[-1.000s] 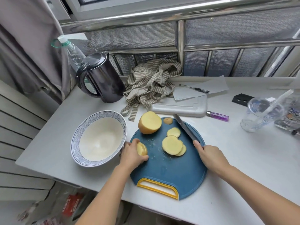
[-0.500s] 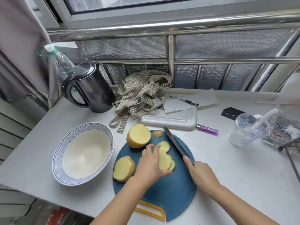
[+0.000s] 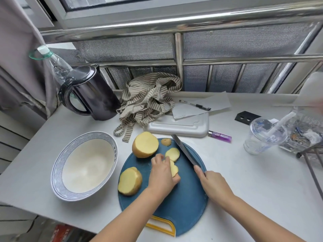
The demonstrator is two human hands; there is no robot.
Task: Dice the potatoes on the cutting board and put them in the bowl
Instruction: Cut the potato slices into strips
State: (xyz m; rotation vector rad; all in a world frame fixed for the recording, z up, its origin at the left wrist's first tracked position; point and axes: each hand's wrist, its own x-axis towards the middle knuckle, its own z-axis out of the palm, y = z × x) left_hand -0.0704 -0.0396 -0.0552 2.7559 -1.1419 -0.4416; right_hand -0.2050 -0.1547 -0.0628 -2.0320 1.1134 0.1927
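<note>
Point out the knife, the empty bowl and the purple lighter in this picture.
knife (image 3: 185,151), head view, middle of the blade.
bowl (image 3: 56,170), head view, patterned rim on its left side.
lighter (image 3: 220,136), head view, middle of its purple body.

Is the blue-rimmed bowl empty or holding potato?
Empty: the white, blue-rimmed ceramic bowl shows only its bare inside; the yellow potato pieces all lie on the round blue cutting board.
</note>
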